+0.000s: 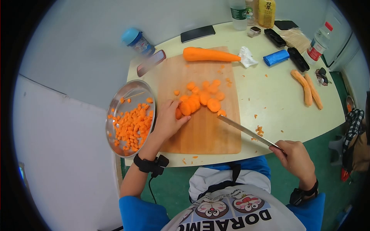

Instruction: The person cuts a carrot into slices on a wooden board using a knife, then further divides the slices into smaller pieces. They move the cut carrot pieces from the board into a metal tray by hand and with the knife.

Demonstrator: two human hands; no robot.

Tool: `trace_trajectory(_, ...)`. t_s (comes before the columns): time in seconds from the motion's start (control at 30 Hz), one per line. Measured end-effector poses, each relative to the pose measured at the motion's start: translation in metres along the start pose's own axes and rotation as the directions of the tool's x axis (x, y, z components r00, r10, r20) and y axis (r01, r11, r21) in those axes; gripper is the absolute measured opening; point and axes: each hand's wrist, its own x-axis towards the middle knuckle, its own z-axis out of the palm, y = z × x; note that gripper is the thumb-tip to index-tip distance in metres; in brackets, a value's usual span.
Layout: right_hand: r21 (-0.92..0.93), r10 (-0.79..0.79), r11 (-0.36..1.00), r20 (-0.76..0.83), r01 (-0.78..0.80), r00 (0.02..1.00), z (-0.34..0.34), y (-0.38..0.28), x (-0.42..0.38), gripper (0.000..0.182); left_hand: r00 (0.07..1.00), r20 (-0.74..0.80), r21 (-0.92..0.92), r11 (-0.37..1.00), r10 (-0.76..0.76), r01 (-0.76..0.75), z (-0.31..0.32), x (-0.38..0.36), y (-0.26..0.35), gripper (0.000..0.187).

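My left hand (168,120) lies at the left side of the wooden cutting board (200,138), with fingers and thumb closed round some carrot slices (185,108). More round slices (213,104) are spread in a loose cluster just to its right. My right hand (295,158) grips a knife (246,131) by its handle, beyond the board's right edge. The blade slants up and left, its tip at a small carrot slice (221,112). Across the top of the board rests a whole peeled carrot (210,54), its thin end near a crumpled white tissue (247,57).
A metal bowl (110,133) of diced carrot stands left of the board. Two thinner peeled carrots (302,86) lie at the right. Along the back are a blue-lidded cup (142,44), phones (197,34), bottles (266,13) and a blue roll (276,57). Carrot scraps (259,131) dot the table.
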Motion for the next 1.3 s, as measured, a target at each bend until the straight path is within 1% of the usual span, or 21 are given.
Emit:
trace_trajectory(0.07, -0.028, -0.019, 0.999, 0.012, 0.019, 1.0, 0.002, -0.005, 0.004, 0.022, 0.999, 0.008, -0.016, 0.999, 0.034, -0.034, 0.002, -0.006, -0.008, 0.057)
trace_trajectory(0.17, -0.065, -0.048, 0.997, 0.033, 0.05, 0.998, 0.004, -0.014, 0.008, 0.024, 0.988, -0.115, 0.015, 0.995, 0.103, -0.102, -0.002, -0.013, -0.004, 0.05)
trace_trajectory(0.23, -0.08, -0.064, 0.994, 0.045, 0.068, 0.997, 0.005, -0.017, 0.009, 0.025, 0.991, -0.108, -0.094, 0.993, -0.075, 0.065, -0.013, -0.026, 0.005, 0.046)
trace_trajectory(0.27, -0.103, -0.076, 0.991, 0.065, 0.083, 0.995, 0.007, -0.016, 0.009, 0.025, 0.991, -0.11, -0.099, 0.993, -0.077, 0.067, -0.016, -0.036, 0.01, 0.046)
trace_trajectory(0.33, -0.129, -0.087, 0.987, 0.097, 0.099, 0.991, 0.011, -0.018, 0.01, 0.025, 0.984, 0.154, -0.222, 0.968, -0.086, 0.119, -0.015, -0.062, 0.018, 0.048)
trace_trajectory(0.37, -0.15, -0.092, 0.983, 0.11, 0.108, 0.99, 0.013, -0.019, 0.012, 0.025, 0.983, 0.154, -0.229, 0.965, -0.095, 0.129, -0.009, -0.072, 0.021, 0.048)
trace_trajectory(0.47, -0.172, -0.07, 0.98, 0.162, 0.098, 0.984, 0.013, -0.028, 0.018, 0.023, 0.989, 0.065, -0.242, 0.96, -0.132, 0.144, 0.011, -0.093, 0.033, 0.049)
trace_trajectory(0.53, -0.18, -0.039, 0.981, 0.193, 0.074, 0.98, 0.01, -0.035, 0.021, 0.022, 0.964, -0.003, -0.219, 0.941, -0.266, 0.259, 0.017, -0.101, 0.036, 0.045)
trace_trajectory(0.57, -0.175, -0.01, 0.983, 0.214, 0.049, 0.977, 0.008, -0.037, 0.023, 0.02, 0.961, -0.001, -0.235, 0.934, -0.277, 0.269, 0.02, -0.103, 0.034, 0.045)
trace_trajectory(0.63, -0.187, 0.02, 0.982, 0.248, 0.028, 0.969, 0.006, -0.041, 0.028, 0.018, 0.95, -0.129, -0.371, 0.902, -0.284, 0.22, 0.026, -0.106, 0.03, 0.045)
trace_trajectory(0.67, -0.181, 0.041, 0.983, 0.248, 0.005, 0.968, 0.007, -0.042, 0.029, 0.016, 0.946, -0.128, -0.388, 0.893, -0.298, 0.229, 0.03, -0.107, 0.029, 0.045)
trace_trajectory(0.73, -0.189, 0.064, 0.982, 0.264, -0.013, 0.962, 0.007, -0.046, 0.031, 0.014, 0.936, -0.318, -0.24, 0.968, -0.148, 0.072, 0.037, -0.11, 0.027, 0.046)
trace_trajectory(0.87, -0.198, 0.101, 0.979, 0.258, -0.05, 0.961, 0.006, -0.057, 0.036, 0.014, 0.925, -0.342, -0.232, 0.969, -0.167, 0.089, 0.035, -0.114, 0.036, 0.04)
trace_trajectory(0.93, -0.193, 0.12, 0.978, 0.245, -0.073, 0.962, 0.002, -0.067, 0.041, 0.016, 0.841, -0.236, -0.631, 0.735, -0.487, 0.248, 0.027, -0.115, 0.029, 0.027)
trace_trajectory(1.0, -0.113, 0.07, 0.993, 0.252, -0.042, 0.965, 0.001, -0.081, 0.046, 0.017, 0.725, -0.286, -0.796, 0.577, -0.627, 0.185, 0.016, -0.117, 0.018, 0.029)
trace_trajectory(1.03, -0.117, 0.081, 0.992, 0.26, -0.052, 0.962, 0.007, -0.084, 0.048, 0.017, 0.727, -0.273, -0.8, 0.568, -0.63, 0.193, 0.013, -0.114, 0.018, 0.029)
trace_trajectory(1.1, -0.087, -0.132, 0.984, 0.224, 0.155, 0.966, 0.021, -0.089, 0.052, 0.016, 0.602, -0.581, -0.744, 0.657, -0.547, -0.121, 0.006, -0.106, 0.017, 0.044)
trace_trajectory(1.13, -0.088, -0.123, 0.985, 0.232, 0.147, 0.965, 0.024, -0.092, 0.056, 0.016, 0.606, -0.572, -0.75, 0.651, -0.553, -0.113, 0.003, -0.101, 0.019, 0.044)
trace_trajectory(1.2, -0.137, -0.156, 0.965, 0.379, 0.222, 0.912, 0.028, -0.098, 0.067, 0.018, 0.686, -0.623, -0.759, 0.503, -0.376, -0.414, 0.002, -0.09, 0.023, 0.037)
trace_trajectory(1.23, -0.137, -0.15, 0.966, 0.387, 0.218, 0.91, 0.03, -0.1, 0.069, 0.018, 0.688, -0.616, -0.765, 0.499, -0.383, -0.407, 0.004, -0.089, 0.022, 0.037)
trace_trajectory(1.3, -0.177, -0.121, 0.964, 0.368, 0.197, 0.922, 0.032, -0.103, 0.073, 0.022, 0.846, -0.442, -0.845, 0.454, -0.298, -0.282, 0.007, -0.087, 0.019, 0.037)
